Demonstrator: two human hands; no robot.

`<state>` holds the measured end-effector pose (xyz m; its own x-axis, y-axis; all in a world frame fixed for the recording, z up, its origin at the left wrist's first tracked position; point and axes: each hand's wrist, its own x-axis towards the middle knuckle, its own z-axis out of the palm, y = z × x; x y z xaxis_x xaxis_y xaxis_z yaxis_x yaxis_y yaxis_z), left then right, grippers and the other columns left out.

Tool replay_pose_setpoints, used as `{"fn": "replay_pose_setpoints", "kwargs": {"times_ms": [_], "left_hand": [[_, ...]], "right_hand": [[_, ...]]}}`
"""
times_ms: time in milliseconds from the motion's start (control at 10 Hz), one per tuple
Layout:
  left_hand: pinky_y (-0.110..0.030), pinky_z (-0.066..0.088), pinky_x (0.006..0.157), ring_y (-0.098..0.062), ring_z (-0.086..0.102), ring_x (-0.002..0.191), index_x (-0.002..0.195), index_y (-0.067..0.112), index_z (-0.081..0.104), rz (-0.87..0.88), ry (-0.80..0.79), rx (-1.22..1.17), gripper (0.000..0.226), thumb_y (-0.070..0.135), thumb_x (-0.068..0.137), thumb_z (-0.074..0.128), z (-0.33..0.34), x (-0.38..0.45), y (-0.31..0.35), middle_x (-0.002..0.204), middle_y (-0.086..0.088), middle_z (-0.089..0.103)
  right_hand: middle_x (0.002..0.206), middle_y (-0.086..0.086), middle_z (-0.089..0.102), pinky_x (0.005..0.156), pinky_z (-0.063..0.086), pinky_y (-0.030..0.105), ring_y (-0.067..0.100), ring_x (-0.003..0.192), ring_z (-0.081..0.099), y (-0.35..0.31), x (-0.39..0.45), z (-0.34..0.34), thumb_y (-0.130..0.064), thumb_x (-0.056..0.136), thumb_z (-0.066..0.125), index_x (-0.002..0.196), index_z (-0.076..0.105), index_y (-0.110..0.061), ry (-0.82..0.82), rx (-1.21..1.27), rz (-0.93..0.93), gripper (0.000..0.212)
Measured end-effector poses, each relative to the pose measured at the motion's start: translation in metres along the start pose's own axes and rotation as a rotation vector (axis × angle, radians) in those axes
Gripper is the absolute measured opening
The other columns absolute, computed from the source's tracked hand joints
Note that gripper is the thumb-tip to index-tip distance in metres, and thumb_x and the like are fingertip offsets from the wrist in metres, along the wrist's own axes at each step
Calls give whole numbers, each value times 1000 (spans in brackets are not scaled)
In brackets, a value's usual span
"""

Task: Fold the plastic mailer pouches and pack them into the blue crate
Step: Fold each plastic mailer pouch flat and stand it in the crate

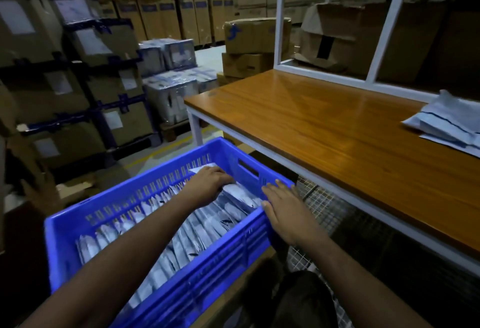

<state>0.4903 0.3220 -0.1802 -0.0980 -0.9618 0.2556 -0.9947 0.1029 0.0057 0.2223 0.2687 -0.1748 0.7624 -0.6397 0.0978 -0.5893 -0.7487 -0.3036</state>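
Pouches first: rows of thin grey-white folded plastic mailer pouches [166, 247] stand on edge inside the blue slotted plastic crate [67, 226], packed along its length, with the far end looking the loosest. They look light, limp and slick, the sort of film that slides against its neighbour and springs out of a fold, so my call is to pinch each one across the creased edge and keep a flat palm on the row while it goes in. Nothing fragile here, as far as I can judge.

Moving right, the left hand [207, 181] is down in the crate's far end, fingers curled over the top of a pale pouch [235, 188] and pressing it against the row; whether it truly pinches that pouch or only pushes on it, I cannot tell. Just beside it, the right hand [283, 211] lies flat with straight fingers on the crate's right rim near the corner, holding nothing, steadying the crate, I'd say. The two hands sit close together but are not touching.

Further right, the long wooden counter [324, 125] with its white frame carries a loose pile of grey plastic mailer pouches [452, 120] at its far right edge, well apart from the crate and apparently not yet folded.
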Motion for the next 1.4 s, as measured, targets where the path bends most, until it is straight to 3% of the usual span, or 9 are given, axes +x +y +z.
{"fn": "replay_pose_setpoints", "kwargs": {"times_ms": [300,700,800,900,1000,1100,1200,1300,1400], "left_hand": [[-35,36,101,-19,51,127,124,36,70,-2,-247,53,42,16,87,64,37,41,-5,129,11,67],[-36,37,107,-22,52,129,127,33,65,-395,-677,-194,35,44,99,47,46,62,12,139,1,60],[-48,22,118,-28,31,147,153,41,31,-368,-816,18,54,61,103,25,48,63,24,162,3,30],[-49,20,119,-25,26,150,155,37,29,-307,-830,141,70,71,94,25,61,69,21,164,5,28],[-27,38,105,-22,44,140,145,11,51,-506,-810,88,80,54,80,70,58,68,16,148,-6,52],[-28,41,99,-24,54,130,128,9,66,-438,-949,107,54,35,82,76,47,73,15,135,-9,62],[-34,40,105,-27,55,128,127,7,66,-621,-995,9,87,47,53,85,68,71,-2,136,-11,62],[-38,36,112,-29,49,134,135,9,61,-604,-905,-17,97,56,52,81,73,57,1,145,-11,55],[-44,32,112,-22,43,140,145,29,51,-479,-793,109,82,77,79,51,67,47,13,153,3,47]], "right_hand": [[164,-4,26,123,-5,37,15,154,3,9,1,21,-53,92,-6,157,30,-20,62,-79,-36,81],[156,-8,39,124,-4,34,9,152,9,10,-1,29,-49,100,7,152,40,-25,166,-11,-26,66],[158,-9,36,124,-6,33,7,152,6,11,-2,30,-49,102,8,153,36,-28,174,-29,-26,62],[157,-9,39,124,-5,33,8,152,9,13,-2,32,-47,104,11,153,37,-28,203,-36,-29,59],[152,-6,46,125,3,37,12,152,16,14,-2,35,-45,105,14,150,44,-25,238,-32,-45,57],[150,-4,48,125,10,41,14,151,20,15,-1,38,-44,105,18,148,46,-24,259,-15,-52,55],[149,-2,50,124,16,45,16,151,22,15,0,39,-43,105,19,147,49,-22,274,3,-54,55],[147,0,52,123,19,47,18,150,24,16,0,40,-42,105,21,146,50,-21,280,12,-58,54],[148,-1,51,124,15,45,16,151,22,16,0,41,-42,105,20,147,49,-22,280,5,-52,55]]}}
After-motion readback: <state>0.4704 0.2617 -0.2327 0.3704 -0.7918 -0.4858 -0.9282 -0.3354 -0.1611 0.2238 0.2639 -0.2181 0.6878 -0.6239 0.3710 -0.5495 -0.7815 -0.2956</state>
